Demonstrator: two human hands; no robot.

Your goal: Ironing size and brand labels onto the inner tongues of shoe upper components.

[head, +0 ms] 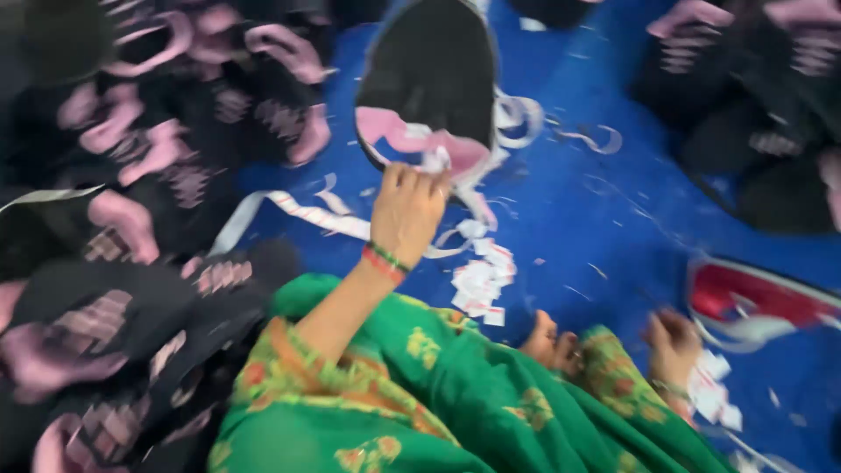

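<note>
**Label work on a shoe upper, seated on a blue floor sheet**

The person sits on a blue floor sheet (pixel 613 219), green patterned cloth (pixel 455 394) over the lap. The left hand (pixel 407 210) reaches forward, fingers pinched together on the near edge of a black shoe upper (pixel 429 79), right where its pink lining (pixel 412 140) shows; the picture is blurred, so it may be a small white sticker rather than the lining itself that the fingertips grip. The upper lies flat and open, lining towards the person, which puts that edge within easy reach. A white backing strip (pixel 289 206) trails under the wrist, and peeled white stickers (pixel 480 282) lie heaped just beside the forearm. The right hand (pixel 674 346) rests low at the knee, fingers curled over more white stickers (pixel 711 394), apparently kept ready there. Piles of black-and-pink uppers (pixel 158 131) sit on the left and at the far right, near a red shoe part (pixel 753 298).
</note>
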